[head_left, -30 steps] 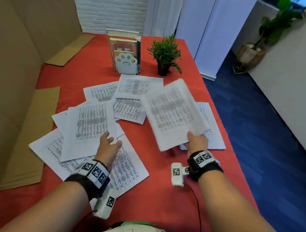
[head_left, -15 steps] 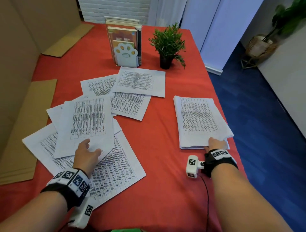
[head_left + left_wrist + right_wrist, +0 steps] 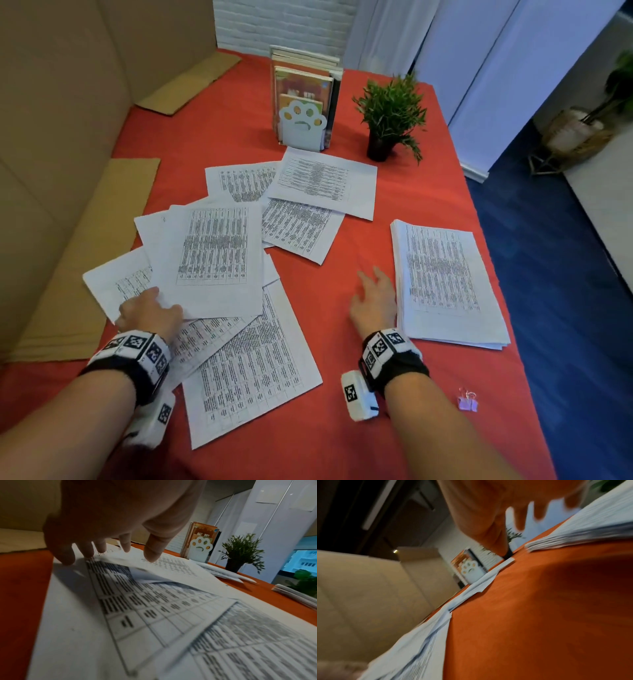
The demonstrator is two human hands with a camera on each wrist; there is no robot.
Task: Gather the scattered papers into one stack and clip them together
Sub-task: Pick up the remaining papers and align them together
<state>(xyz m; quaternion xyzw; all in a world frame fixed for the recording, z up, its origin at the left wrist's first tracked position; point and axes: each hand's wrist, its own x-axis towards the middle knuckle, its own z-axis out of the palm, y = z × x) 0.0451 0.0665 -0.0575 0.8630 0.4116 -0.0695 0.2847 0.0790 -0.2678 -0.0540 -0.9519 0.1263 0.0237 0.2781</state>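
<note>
Several printed sheets [image 3: 239, 370] lie fanned and overlapping on the left half of the red tablecloth [image 3: 342, 428]. My left hand [image 3: 150, 310] rests at the lower left corner of the top sheet [image 3: 212, 253]. In the left wrist view its spread fingers [image 3: 85, 549] and thumb touch the papers, and one sheet bows up. A squared stack [image 3: 442, 281] lies at the right. My right hand [image 3: 373, 294] hovers with fingers spread over bare cloth just left of that stack, holding nothing. A small purple binder clip [image 3: 467, 401] sits near the front right edge.
A paw-shaped bookend with books [image 3: 303, 126] and a small potted plant [image 3: 390, 113] stand at the back. Cardboard sheets [image 3: 82, 257] and a cardboard wall line the left side. The table's right edge drops to blue floor [image 3: 565, 274].
My right hand set the sheets down on the right stack, let go and moved left over the cloth. My left hand slid left along the fanned papers. The binder clip came into view.
</note>
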